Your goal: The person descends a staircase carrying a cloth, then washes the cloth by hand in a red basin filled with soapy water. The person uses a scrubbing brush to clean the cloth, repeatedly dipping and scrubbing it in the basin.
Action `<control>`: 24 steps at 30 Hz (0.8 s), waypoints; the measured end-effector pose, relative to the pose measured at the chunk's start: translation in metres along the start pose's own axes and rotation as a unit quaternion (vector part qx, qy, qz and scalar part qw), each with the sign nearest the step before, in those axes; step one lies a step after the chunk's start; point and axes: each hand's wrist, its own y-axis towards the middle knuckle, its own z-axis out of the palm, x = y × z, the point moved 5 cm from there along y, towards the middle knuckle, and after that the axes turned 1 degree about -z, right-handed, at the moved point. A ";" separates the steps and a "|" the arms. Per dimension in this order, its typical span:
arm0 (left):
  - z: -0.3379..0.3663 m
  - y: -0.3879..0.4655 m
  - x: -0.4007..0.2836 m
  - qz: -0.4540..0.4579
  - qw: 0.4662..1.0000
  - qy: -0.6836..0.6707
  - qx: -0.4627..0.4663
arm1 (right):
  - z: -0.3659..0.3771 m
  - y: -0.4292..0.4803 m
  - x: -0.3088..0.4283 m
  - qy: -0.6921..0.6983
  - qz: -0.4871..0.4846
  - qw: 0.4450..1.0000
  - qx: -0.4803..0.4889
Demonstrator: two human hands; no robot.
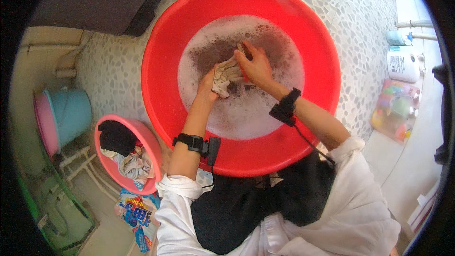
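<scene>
A large red plastic basin [167, 78] stands before me, holding murky soapy water [227, 121] with foam around its edges. Over the middle of it I hold a wet, light beige cloth [227, 73], bunched up and wrinkled. My left hand [208, 83] grips the lower left end of the cloth. My right hand [256, 64] has the upper right end pinched between thumb and fingers. Something red shows just under the right palm; I cannot tell what it is. Both wrists wear black straps with small devices and cables.
At the left, a pink basin [156, 149] holds a black garment [117, 138] and pale crumpled clothes [133, 165]. Below it lies a printed detergent bag [138, 213]. Blue and pink buckets [73, 117] stand farther left. Bottles [403, 65] and a bag of colourful items [396, 110] line the right wall.
</scene>
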 end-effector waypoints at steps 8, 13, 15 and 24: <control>-0.004 0.017 0.029 -0.001 0.991 0.126 -0.043 | 0.007 -0.026 0.030 -0.006 0.007 0.997 0.070; 0.010 0.008 0.015 0.060 0.997 -0.021 0.042 | 0.024 -0.036 0.042 -0.054 -0.072 0.988 0.124; 0.007 0.000 0.009 0.070 0.996 0.022 -0.045 | 0.026 -0.036 0.036 -0.019 -0.063 0.995 0.073; -0.004 -0.008 -0.001 -0.038 0.996 0.044 -0.071 | -0.047 0.026 -0.019 0.023 0.015 0.996 -0.085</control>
